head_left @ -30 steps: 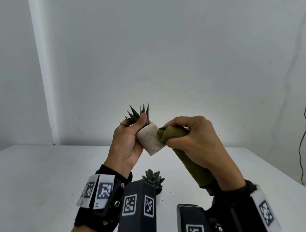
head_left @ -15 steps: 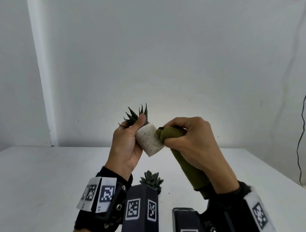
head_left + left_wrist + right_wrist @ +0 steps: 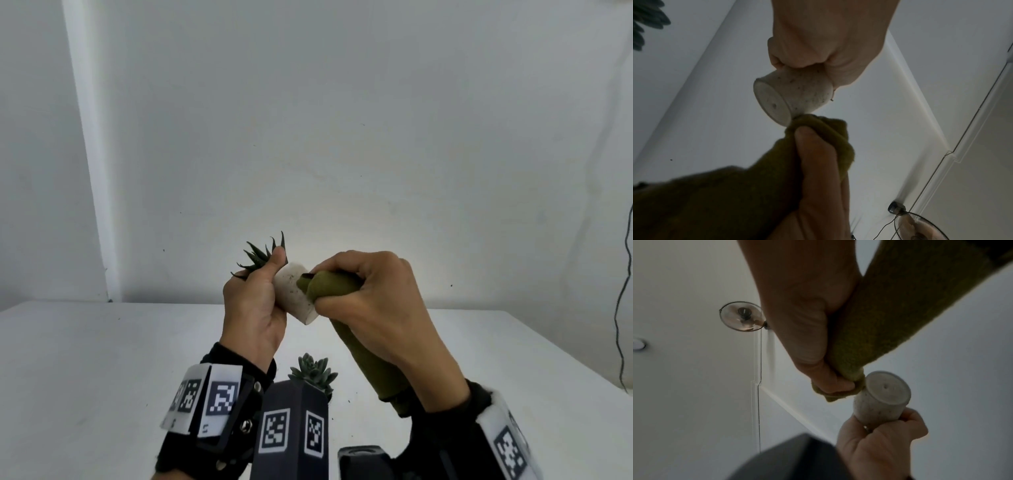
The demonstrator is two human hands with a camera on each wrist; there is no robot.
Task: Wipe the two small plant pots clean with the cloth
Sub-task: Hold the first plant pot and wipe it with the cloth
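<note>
My left hand (image 3: 260, 291) holds a small white speckled pot (image 3: 294, 294) up over the table, tilted with its base towards me. Its spiky dark plant (image 3: 263, 253) sticks out past my thumb. My right hand (image 3: 370, 298) grips a bunched olive-green cloth (image 3: 330, 284) and presses it against the pot's side. From below, the left wrist view shows the pot (image 3: 795, 94) with the cloth (image 3: 818, 128) touching near its base rim. The right wrist view shows the pot (image 3: 877, 402) and cloth (image 3: 890, 313) too. A second pot's rosette succulent (image 3: 313, 371) stands on the table, its pot hidden behind my wrist camera.
The white table (image 3: 85, 359) runs to a plain wall, with a few dark crumbs near the second plant. A black cable (image 3: 621, 308) hangs at the far right. A fan (image 3: 916, 227) shows in both wrist views.
My right hand has slid the cloth leftward across the pot's side, covering more of it. The left hand keeps its hold, and the pot has turned slightly.
</note>
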